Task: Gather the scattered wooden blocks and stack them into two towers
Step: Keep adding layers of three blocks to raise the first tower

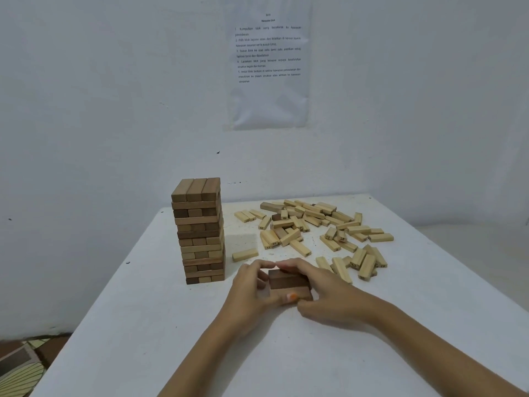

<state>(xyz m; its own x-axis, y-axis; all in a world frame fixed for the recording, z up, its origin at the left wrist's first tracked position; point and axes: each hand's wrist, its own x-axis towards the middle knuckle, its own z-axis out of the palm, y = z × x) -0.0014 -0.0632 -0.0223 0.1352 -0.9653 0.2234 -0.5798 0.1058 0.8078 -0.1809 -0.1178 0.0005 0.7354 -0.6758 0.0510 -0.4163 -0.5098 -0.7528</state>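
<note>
A finished tower (200,230) of mixed pale and brown blocks stood upright on the white table (143,325), at about ten o'clock from the hands, with three blocks side by side on its top layer. On the floor at the table's eight o'clock lay a patterned mat (20,365).

The left hand (252,285) was curled round the left end of a small set of dark blocks (287,280), its fingertips over the far edge and its thumb, with an orange nail, pressed against the near side. The dark blocks sat low on the table just right of the tower's base, apart from it; they looked like two layers, though the fingers hid too much to count them. The right hand (320,287) gripped the same dark blocks from the other side, fingers arched over the far top edge and thumb tucked at the near corner.

At eleven o'clock from the hands a single pale block (245,254) lay flat by itself. From one to two o'clock spread the loose pile (312,230) of pale numbered blocks, with a few brown ones among them, reaching toward the table's far right corner. On the wall at twelve o'clock hung a printed sheet (269,67).
</note>
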